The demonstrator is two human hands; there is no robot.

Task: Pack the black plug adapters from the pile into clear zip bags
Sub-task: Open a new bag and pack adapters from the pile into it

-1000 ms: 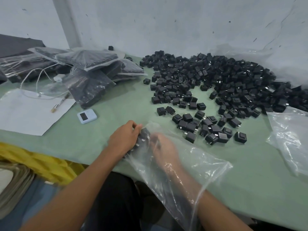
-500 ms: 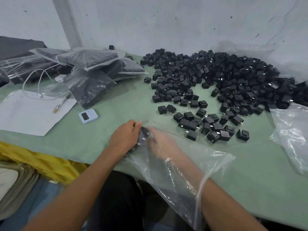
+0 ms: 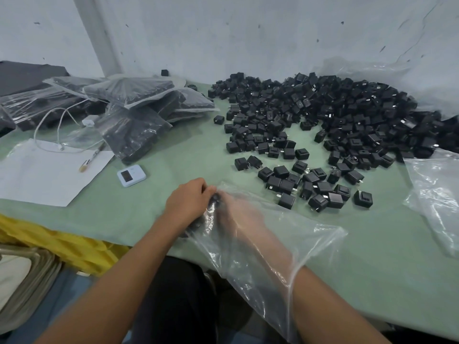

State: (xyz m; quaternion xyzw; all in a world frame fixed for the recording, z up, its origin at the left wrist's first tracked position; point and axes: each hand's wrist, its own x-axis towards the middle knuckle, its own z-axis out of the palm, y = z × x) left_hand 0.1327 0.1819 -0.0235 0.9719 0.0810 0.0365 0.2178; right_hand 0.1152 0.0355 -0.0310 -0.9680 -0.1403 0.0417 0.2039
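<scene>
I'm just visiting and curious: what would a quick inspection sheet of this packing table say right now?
Surface: green table, mostly covered toward the back.
Job's things: big pile of black plug adapters; clear bag being filled; filled bags stacked at back left; spare bag at right.
Clutter: white paper, pen, small white device.
Grippers: left hand grips the bag's closed end from outside; right hand is inside the bag, with adapters between them.
Cables: white cable looping over the paper.
Surroundings: grey wall; yellow material below the table edge.
</scene>
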